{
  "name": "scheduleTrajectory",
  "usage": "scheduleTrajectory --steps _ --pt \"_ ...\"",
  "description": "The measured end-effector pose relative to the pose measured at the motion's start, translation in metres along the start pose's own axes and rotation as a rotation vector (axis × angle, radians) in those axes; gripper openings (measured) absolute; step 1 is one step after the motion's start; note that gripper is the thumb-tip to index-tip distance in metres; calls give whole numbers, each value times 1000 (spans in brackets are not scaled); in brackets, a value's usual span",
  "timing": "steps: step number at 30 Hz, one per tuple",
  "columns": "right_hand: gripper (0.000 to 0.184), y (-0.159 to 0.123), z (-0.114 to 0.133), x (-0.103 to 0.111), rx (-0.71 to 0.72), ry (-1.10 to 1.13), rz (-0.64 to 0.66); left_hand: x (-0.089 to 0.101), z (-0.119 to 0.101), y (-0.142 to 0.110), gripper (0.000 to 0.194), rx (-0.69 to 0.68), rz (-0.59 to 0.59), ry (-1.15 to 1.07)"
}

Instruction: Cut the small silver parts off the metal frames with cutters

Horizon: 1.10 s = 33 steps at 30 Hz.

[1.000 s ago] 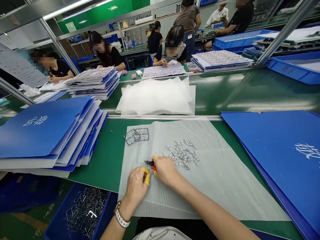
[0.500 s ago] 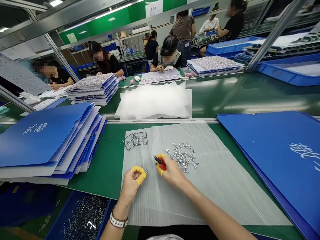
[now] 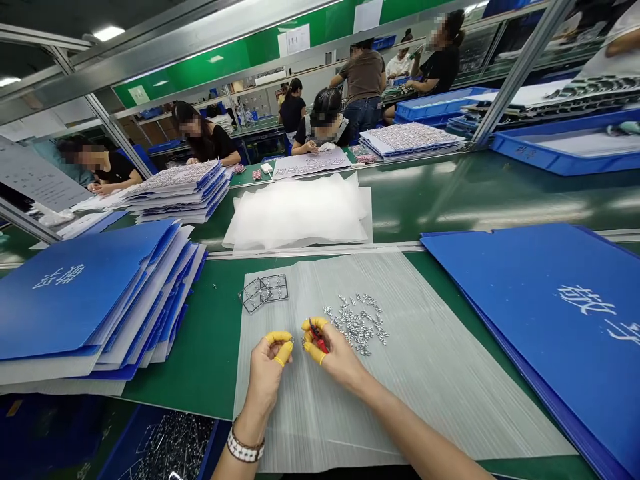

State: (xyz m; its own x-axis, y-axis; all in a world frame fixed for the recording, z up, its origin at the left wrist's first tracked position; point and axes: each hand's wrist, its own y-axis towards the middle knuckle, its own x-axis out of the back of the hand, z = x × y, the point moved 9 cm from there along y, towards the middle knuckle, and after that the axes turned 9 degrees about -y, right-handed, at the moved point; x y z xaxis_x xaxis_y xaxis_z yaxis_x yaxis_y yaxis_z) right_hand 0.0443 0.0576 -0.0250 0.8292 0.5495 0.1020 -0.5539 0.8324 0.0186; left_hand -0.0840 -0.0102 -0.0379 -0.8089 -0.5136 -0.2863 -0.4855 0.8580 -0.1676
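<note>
My right hand (image 3: pixel 336 355) grips small red-handled side cutters (image 3: pixel 317 335), with yellow finger cots on its thumb and forefinger. My left hand (image 3: pixel 267 373), also wearing yellow finger cots, pinches a tiny metal part (image 3: pixel 291 340) at its fingertips. The hands are close together, a little apart, on a ribbed grey plastic sheet (image 3: pixel 430 393). Just right of the cutters lies a loose pile of small silver metal parts (image 3: pixel 356 325). Above my left hand rests a cut metal runner frame (image 3: pixel 263 292). A beaded bracelet-style watch (image 3: pixel 245 448) circles my left wrist.
A stack of blue corrugated folders (image 3: pixel 85 310) lies left on the green bench (image 3: pixel 200 360), and a blue corrugated sheet (image 3: pixel 550 327) lies right. White foam sheets (image 3: pixel 297 217) lie ahead. Below left is a blue bin (image 3: pixel 165 447) of metal scrap. Co-workers sit beyond.
My hands have drawn closer together, with the cutters now nearer my left fingertips. The view has shifted and tilted, moving the sheet and parts slightly left in the picture.
</note>
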Motion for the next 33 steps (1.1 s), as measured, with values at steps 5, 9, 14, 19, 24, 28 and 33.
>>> scheduleTrajectory --steps 5,9,14,19,24,28,33 --pt "25 2 -1 -2 -12 59 -15 -7 1 -3 22 -10 -21 -55" --pt "26 4 -3 -3 -22 76 -5 -10 0 -5 21 -7 -40 -61" --pt "27 4 -1 -3 -27 70 -1 -9 0 -5 21 11 -42 -45" --pt "26 4 -2 -2 -22 30 -9 -8 3 -3 24 21 -39 -28" --pt "27 4 -6 4 -13 -55 -41 -11 4 -1 24 31 -25 -19" --pt "26 4 -1 20 4 -233 -105 -14 5 1 24 47 -14 -8" --pt "23 4 7 51 20 -517 -188 -20 3 4 23 47 10 17"
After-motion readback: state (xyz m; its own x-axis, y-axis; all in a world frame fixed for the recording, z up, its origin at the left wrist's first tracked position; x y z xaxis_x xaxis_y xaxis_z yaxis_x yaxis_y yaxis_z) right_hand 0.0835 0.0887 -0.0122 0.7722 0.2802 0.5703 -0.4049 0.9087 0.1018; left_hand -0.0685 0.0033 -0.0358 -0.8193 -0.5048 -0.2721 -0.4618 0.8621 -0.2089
